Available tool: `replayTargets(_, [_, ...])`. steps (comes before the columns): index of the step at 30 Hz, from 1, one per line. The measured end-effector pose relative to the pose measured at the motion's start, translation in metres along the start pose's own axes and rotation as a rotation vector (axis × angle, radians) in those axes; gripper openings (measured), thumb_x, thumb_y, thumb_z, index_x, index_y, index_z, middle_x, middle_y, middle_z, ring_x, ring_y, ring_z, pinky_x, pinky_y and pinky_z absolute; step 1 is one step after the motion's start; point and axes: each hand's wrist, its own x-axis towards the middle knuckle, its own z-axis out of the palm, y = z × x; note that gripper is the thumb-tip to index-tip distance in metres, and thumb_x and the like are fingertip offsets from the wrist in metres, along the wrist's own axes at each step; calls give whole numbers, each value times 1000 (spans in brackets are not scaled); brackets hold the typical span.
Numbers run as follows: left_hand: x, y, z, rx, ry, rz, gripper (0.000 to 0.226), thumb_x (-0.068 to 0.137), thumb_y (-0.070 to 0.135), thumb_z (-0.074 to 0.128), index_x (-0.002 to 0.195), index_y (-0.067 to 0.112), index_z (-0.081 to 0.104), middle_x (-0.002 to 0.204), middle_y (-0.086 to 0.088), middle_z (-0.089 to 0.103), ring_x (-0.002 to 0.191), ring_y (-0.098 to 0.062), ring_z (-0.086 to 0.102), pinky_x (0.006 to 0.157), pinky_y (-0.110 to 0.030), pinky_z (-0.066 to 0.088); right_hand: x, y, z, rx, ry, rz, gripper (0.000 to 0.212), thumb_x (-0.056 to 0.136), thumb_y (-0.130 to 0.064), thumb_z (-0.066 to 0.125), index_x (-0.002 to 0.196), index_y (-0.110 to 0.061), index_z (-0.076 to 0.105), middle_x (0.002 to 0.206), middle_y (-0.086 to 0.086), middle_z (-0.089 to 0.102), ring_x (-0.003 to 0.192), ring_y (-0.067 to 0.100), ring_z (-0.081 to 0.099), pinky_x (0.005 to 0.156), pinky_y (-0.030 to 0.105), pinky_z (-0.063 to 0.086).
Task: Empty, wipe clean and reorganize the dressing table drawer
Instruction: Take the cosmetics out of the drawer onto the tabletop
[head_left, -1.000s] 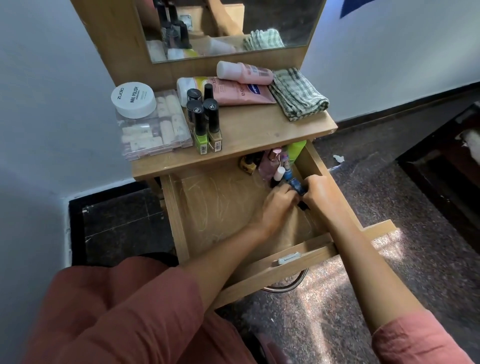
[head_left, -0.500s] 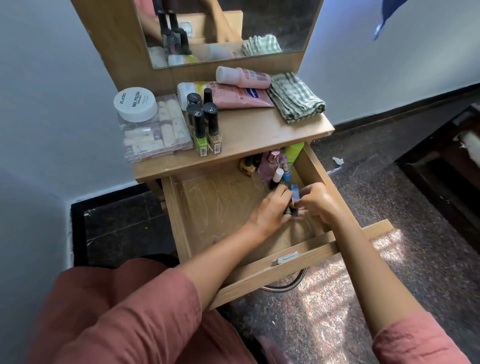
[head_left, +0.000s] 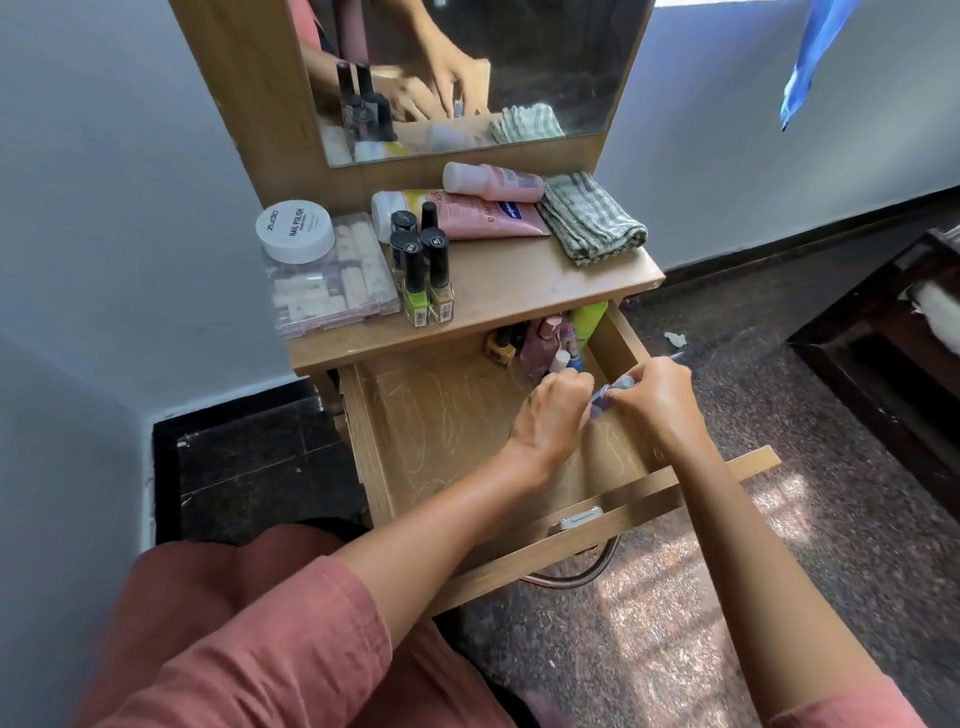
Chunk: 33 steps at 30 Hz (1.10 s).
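Head view: nearest, the pink-red sleeves (head_left: 270, 639) and bare forearms reach forward over the drawer (head_left: 597, 540). It is pulled out toward the person, and its scratched wooden floor is bare on the left. Over the drawer's right half the two hands meet. The left hand (head_left: 550, 415) has its fingers curled in tight, closed on the left end of a small blue item (head_left: 602, 400). The right hand (head_left: 654, 400) pinches the item's other end between thumb and bent fingers. The item is too blurred to name.

In the drawer's far right corner stands a cluster of small bottles (head_left: 543, 343), with a green tube (head_left: 589, 319) just beside them. On the tabletop (head_left: 519, 291) above are upright nail polish bottles (head_left: 423, 270). Left of them lies a clear box (head_left: 332, 291) with a white jar (head_left: 294, 231) on it. Two pink tubes (head_left: 483, 215) lie farther back, and a folded checked cloth (head_left: 592, 221) lies at the right. Farthest, the mirror (head_left: 545, 62) reflects the hands.
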Motion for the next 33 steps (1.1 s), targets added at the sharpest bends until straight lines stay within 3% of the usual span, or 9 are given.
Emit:
replayTargets(5, [2, 19, -36, -76, 114, 25, 14, 85, 8, 61, 96, 0, 59, 106, -15, 56, 96, -32, 59, 80, -40, 50, -13, -18, -28, -12, 70, -136, 9, 76, -7, 67, 82, -2, 71, 80, 16, 67, 73, 18, 57, 70, 33, 47])
replayTargets(9, [13, 31, -75, -68, 205, 74, 17, 82, 9, 65, 98, 3, 60, 103, -12, 61, 93, -27, 62, 79, -37, 52, -15, -40, -48, 67, 178, -263, 6, 75, -6, 66, 78, -7, 71, 78, 14, 70, 74, 21, 63, 73, 38, 52])
replayTargets(13, [30, 31, -118, -47, 281, 126, 21, 80, 3, 66, 100, 4, 61, 100, -11, 65, 90, -22, 62, 78, -36, 54, -13, -71, -58, 180, 197, -372, 9, 78, -6, 65, 82, -12, 70, 76, 5, 64, 73, 14, 60, 72, 31, 51])
replayTargets(19, [57, 7, -164, 91, 317, 59, 27, 80, 8, 67, 106, 10, 60, 109, -7, 65, 97, -18, 63, 76, -23, 50, 16, -113, -39, 239, 196, -487, 10, 77, -6, 66, 85, -5, 71, 85, 9, 67, 78, 18, 60, 74, 32, 50])
replayTargets(25, [71, -18, -183, 224, 250, 21, 19, 79, 6, 66, 98, 8, 67, 104, -12, 65, 94, -25, 62, 83, -40, 53, 38, -142, -13, 212, 116, -573, 12, 75, 0, 63, 85, 0, 70, 78, 6, 60, 73, 13, 53, 56, 9, 36])
replayTargets(27, [74, -23, -185, 252, 233, 3, 19, 79, 3, 65, 98, 7, 67, 103, -13, 65, 94, -27, 63, 83, -42, 53, 45, -148, -5, 186, 97, -582, 13, 75, 2, 62, 84, -1, 70, 81, 11, 65, 75, 17, 56, 61, 16, 42])
replayTargets(30, [76, -27, -188, 288, 212, -9, 21, 82, 5, 63, 102, 7, 66, 107, -14, 65, 98, -29, 62, 87, -42, 52, 53, -153, 5, 131, 116, -618, 14, 75, 3, 60, 85, 0, 70, 89, 19, 69, 88, 28, 59, 80, 37, 49])
replayTargets(33, [77, -30, -189, 325, 221, -39, 25, 84, 6, 60, 109, 8, 62, 112, -15, 62, 103, -31, 59, 88, -39, 49, 55, -158, 10, 107, 110, -623, 15, 78, 3, 58, 87, 1, 69, 91, 17, 69, 83, 20, 54, 71, 24, 42])
